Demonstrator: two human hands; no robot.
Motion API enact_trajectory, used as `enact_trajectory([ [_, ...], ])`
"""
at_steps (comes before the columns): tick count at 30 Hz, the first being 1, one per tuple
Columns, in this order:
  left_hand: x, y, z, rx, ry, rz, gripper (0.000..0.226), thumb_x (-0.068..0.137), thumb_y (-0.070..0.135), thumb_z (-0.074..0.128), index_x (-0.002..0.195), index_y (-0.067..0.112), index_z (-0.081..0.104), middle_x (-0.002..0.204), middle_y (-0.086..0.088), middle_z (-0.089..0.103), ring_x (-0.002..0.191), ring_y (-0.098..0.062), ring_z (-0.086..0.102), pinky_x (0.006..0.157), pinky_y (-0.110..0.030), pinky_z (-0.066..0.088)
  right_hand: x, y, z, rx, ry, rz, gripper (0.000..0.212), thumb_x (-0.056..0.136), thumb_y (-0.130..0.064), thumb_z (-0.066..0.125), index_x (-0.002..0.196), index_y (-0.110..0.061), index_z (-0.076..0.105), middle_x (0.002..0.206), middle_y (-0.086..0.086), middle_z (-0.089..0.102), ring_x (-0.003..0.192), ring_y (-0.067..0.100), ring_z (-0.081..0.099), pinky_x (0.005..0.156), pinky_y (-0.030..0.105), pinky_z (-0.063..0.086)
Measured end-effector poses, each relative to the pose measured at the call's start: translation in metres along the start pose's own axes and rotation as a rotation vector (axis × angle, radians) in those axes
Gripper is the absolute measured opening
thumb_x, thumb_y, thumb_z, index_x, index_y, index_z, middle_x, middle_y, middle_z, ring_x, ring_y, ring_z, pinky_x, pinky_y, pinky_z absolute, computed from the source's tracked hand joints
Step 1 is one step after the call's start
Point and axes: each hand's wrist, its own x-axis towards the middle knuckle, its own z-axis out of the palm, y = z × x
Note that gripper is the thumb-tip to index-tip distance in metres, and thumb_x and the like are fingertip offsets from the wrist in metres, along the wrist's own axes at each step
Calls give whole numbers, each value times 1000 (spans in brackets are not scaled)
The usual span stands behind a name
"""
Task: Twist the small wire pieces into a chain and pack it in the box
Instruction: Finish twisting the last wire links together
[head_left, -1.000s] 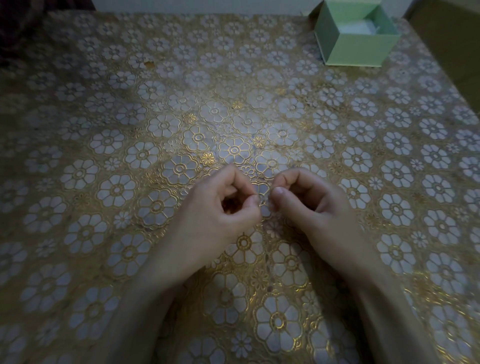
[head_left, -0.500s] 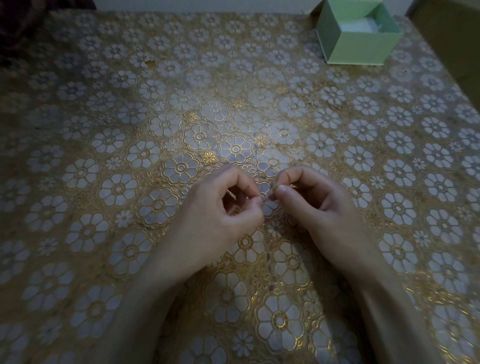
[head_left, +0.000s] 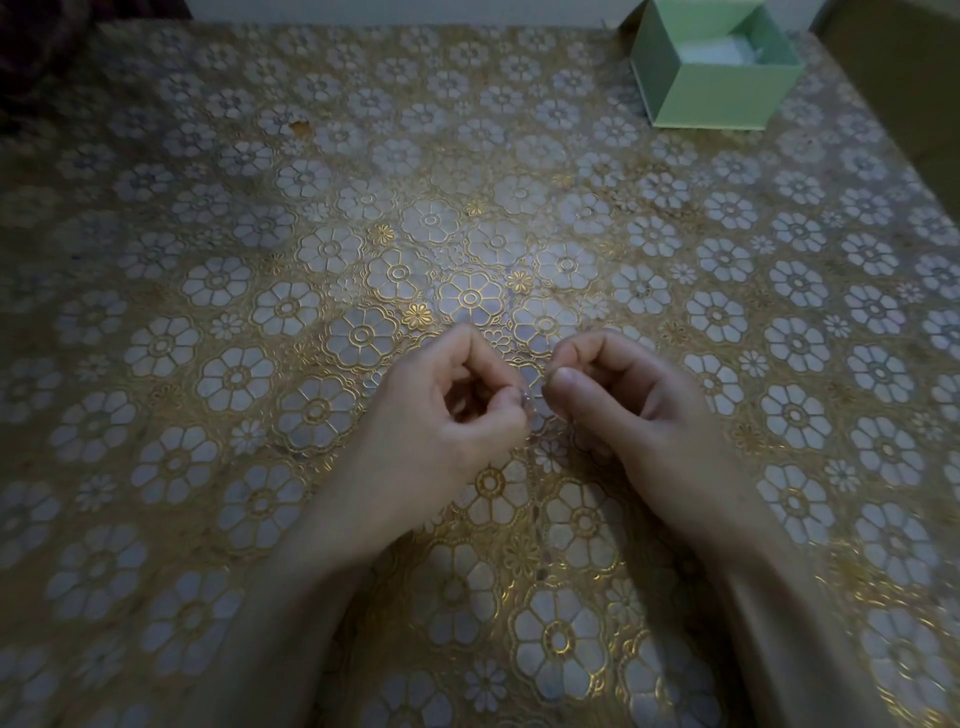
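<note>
Nearest the camera, two bare forearms reach in from the bottom edge over the tabletop (head_left: 156, 364), which is covered in a cloth of white flowers outlined in gold. The left hand (head_left: 441, 421) has its fingers curled, thumb and forefinger tips pressed together in a pinch; the right hand (head_left: 639, 410) is curled the same way, thumb tip against forefinger. The two pinches face each other just above the cloth, very close but with a narrow gap between them. In that gap a small wire piece (head_left: 531, 401) glints faintly, held between the fingertips of both hands; it is too thin and dim to make out its shape or whether any links are joined. Far beyond, well apart from the hands at the back right corner of the tabletop, stands an open pale green box (head_left: 727, 98), with something white lying inside it.
</note>
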Motion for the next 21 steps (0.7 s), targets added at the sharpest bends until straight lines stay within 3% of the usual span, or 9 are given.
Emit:
enact_trajectory([
  [6,0,-3,1,-8,-5,8,15,63,34,57,66,20,54,74,-7,64,72,-33,58,62,-41,48,0,1,-1,-28,-24,-15,11,86,-17,50,85,-16,60,63,-11,52,58,-1,43,54,10,35],
  [11,1,-5,0,-36,-30,0,11,66,25,63,68,18,54,70,2,64,65,-14,58,59,-24,47,1,1,1,-73,-34,-14,6,79,-16,60,83,-17,64,62,-6,54,59,4,45,55,12,36],
  [14,0,-4,-1,-51,-28,31,10,66,29,59,70,20,55,72,-5,63,66,-26,57,60,-33,48,0,4,3,-140,-24,-19,6,77,-13,61,81,-18,63,59,-3,48,57,13,41,54,19,35],
  [17,0,-5,-2,-66,-36,48,11,68,27,58,74,20,54,74,-12,61,70,-34,56,61,-39,46,0,5,3,-192,-16,-35,6,77,-13,61,77,-18,60,58,-4,46,55,8,39,52,17,33],
  [21,2,-8,-3,-73,-50,52,12,69,25,57,78,19,51,71,-3,61,66,-21,55,61,-33,46,0,7,4,-282,-4,-44,8,77,-15,60,71,-19,57,59,-2,46,54,9,40,51,22,34],
])
